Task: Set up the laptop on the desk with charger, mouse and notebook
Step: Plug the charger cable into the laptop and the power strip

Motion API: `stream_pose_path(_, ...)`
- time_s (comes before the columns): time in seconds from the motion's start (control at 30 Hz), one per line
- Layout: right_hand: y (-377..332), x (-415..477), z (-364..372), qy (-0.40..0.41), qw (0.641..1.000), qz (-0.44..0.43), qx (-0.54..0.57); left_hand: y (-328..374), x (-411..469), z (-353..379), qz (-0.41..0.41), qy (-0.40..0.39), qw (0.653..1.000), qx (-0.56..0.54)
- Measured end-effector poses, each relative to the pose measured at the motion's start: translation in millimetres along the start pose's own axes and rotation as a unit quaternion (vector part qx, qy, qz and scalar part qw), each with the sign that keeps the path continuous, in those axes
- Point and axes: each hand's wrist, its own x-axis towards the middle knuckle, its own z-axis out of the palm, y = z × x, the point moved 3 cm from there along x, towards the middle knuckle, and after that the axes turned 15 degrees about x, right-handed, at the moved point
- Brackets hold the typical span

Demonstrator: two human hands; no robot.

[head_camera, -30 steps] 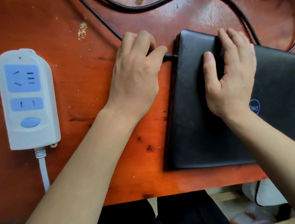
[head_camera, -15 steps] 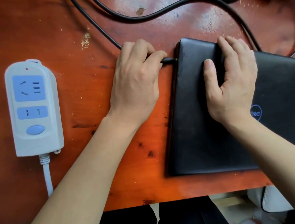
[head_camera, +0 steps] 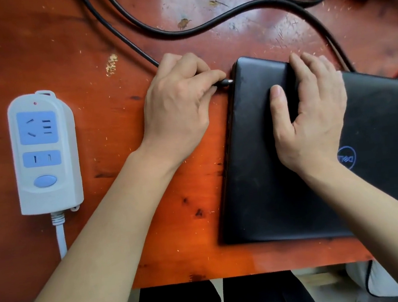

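The red-orange wooden desk [head_camera: 75, 35] ends in a straight near edge across the lower part of the frame. The closed black laptop with a blue round logo [head_camera: 265, 180] lies at the centre right, turned a little askew. Its near edge sits close to the desk edge without overhanging it, and its right side runs out of the frame.

There is bare wood in the upper left, and more between the laptop's left edge and the white plastic power strip with blue sockets [head_camera: 44, 153] at the left. The strip's white cord [head_camera: 61, 236] runs toward the bottom. Glossy black cables [head_camera: 203, 27] loop across the top of the frame, one passing behind the laptop's far corner.

The left hand [head_camera: 178, 108] is curled, knuckles up, just left of the laptop's far left corner. Its thumb and forefinger pinch the black barrel plug of the charger [head_camera: 226, 82] — the plug's tip meets the laptop's left edge. How deep it sits in the socket cannot be told.

The right hand [head_camera: 313, 118] lies flat on the lid. Its fingers are straight and close together, reaching the far edge, and the thumb is spread wide to the left — it presses down and grips nothing.
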Motion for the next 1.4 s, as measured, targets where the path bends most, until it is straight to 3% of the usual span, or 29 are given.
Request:
stream_pose_path(0.13,2,-1,0,-0.003,1.0,0.001,-0.004,-3,8,-1,0.033,-0.01,0.999,-0.033)
stream_pose_path(0.73,0,1,0,-0.012,1.0,0.014,-0.019,-2,4,-1,0.02,0.022,0.998,-0.052)
stream_pose_path(0.9,-3,1,-4,-0.042,0.998,0.036,-0.018,0,-4,-22,-0.056,-0.025,0.996,-0.071)
stream_pose_path(1.1,-21,13,-7,-0.059,0.994,0.082,0.037,-60,10,-83,-0.09,-0.009,0.988,0.125)
stream_pose_path(1.23,-81,32,12,-0.05,0.994,-0.037,0.086,-125,26,-102,-0.211,-0.073,0.937,0.268)
stream_pose_path(1.4,-150,61,58,-0.117,0.977,-0.028,0.174,-171,13,-101,-0.279,-0.144,0.894,0.32)
